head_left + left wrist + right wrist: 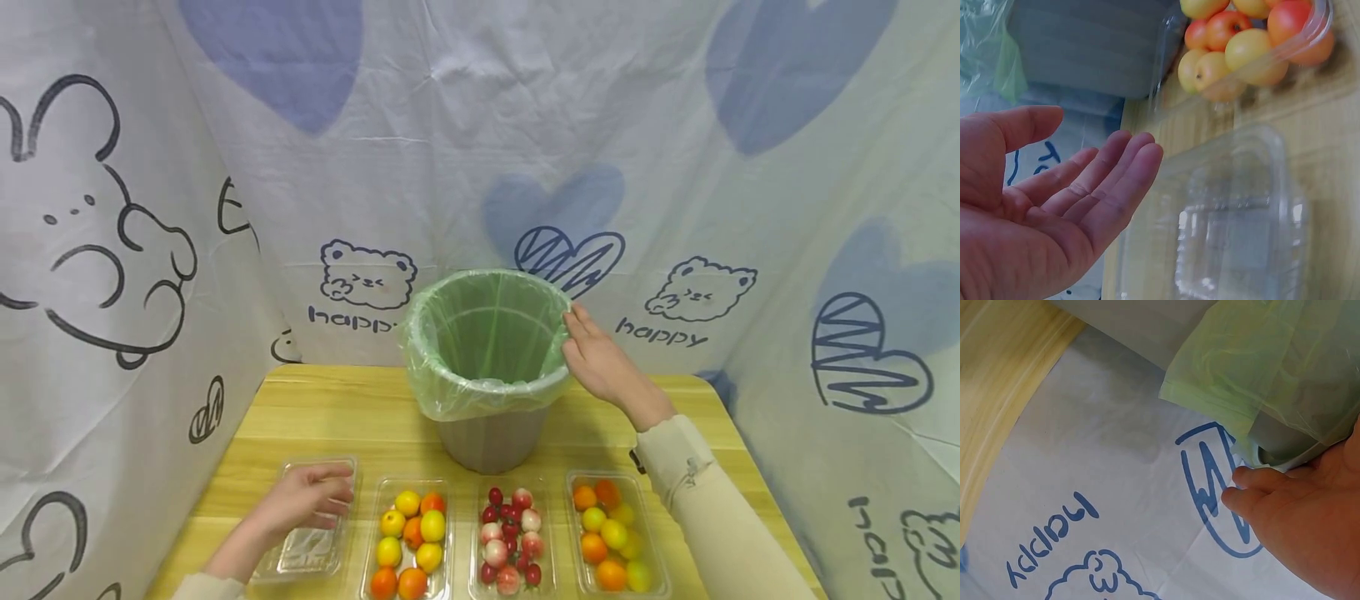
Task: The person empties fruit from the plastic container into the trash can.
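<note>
Liner [459, 400] looks soft, slippery; we would grasp it at the bin rim [510, 388]. Left hand [311, 497] spread; right hand [602, 357] touching there, whether pinching we cannot tell.

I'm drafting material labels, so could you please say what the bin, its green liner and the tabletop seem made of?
Bin: probably matte grey plastic, from its smooth, even wall.
Green liner: thin, slightly glossy plastic film, see-through and wrinkled.
Tabletop: yellowish wood or wood-look laminate, slightly glossy; grain shows, but which is unclear.
</note>
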Demonstrator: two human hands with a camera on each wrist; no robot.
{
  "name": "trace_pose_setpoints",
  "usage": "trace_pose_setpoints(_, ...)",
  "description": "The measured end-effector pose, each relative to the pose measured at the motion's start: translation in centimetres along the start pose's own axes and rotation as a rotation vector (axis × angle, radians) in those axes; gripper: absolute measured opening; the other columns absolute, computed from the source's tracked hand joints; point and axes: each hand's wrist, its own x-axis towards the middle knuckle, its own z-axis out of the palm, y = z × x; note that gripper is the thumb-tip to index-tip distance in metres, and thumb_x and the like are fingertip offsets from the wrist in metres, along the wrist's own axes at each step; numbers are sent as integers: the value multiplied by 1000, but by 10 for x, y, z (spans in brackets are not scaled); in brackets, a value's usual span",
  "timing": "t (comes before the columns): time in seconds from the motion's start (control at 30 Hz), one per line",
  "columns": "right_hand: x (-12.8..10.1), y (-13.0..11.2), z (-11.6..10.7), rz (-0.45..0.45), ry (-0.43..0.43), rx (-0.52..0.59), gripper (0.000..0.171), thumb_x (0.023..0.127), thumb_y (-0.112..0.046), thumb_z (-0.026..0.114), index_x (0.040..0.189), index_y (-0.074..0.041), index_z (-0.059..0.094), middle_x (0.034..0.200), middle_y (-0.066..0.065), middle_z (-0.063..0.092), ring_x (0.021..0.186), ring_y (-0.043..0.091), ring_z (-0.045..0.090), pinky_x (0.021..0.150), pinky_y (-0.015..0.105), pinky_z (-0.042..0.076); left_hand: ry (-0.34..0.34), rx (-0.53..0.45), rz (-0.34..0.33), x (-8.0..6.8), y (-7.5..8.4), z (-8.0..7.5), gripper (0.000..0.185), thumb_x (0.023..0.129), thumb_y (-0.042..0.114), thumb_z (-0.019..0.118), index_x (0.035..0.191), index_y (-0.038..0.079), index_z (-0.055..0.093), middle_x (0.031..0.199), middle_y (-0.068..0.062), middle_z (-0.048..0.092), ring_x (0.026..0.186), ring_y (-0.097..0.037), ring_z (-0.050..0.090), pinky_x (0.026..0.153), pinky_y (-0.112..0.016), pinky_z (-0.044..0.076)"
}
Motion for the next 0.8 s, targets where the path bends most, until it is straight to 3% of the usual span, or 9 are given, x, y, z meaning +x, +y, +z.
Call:
trace_pose_setpoints(0.23, 0, 1, 1, -8, 2, -15, 64, 112, -30, 21, 165, 5, 17, 177, 21, 2, 163, 43, 10, 135, 57, 12, -23, 19, -29, 6, -4, 15, 59, 104, 19, 60, 149, -16, 44, 118, -21, 74, 97, -29, 77, 77, -43, 69)
trace_pose_setpoints(0.4, 2, -1, -1, 7, -28, -59, 65, 113, -34, 20, 166, 3, 14, 176, 21, 1, 161, 51, 7, 133, 67, 4, -21, 56, -34, 8, -7, 24, 60, 105, 21, 60, 148, -18, 43, 115, -28, 72, 92, -30, 77, 74, -45, 70)
trace_pose_setpoints(0.5, 3, -2, -3, 16, -43, -80, 65, 113, -34, 20, 167, 3, 13, 177, 21, 1, 160, 55, 5, 130, 72, 1, 1, 84, -33, 10, -8, 31, 60, 104, 22, 62, 146, -18, 45, 113, -29, 72, 89, -31, 77, 72, -46, 70)
trace_pose_setpoints(0.8, 1, -4, -5, 26, -60, -91, 66, 114, -36, 19, 167, 2, 12, 177, 20, 1, 160, 54, 4, 131, 71, 0, 106, 175, -32, 13, -11, 51, 56, 99, 14, 66, 142, -19, 48, 103, -25, 72, 76, -28, 75, 60, -43, 68)
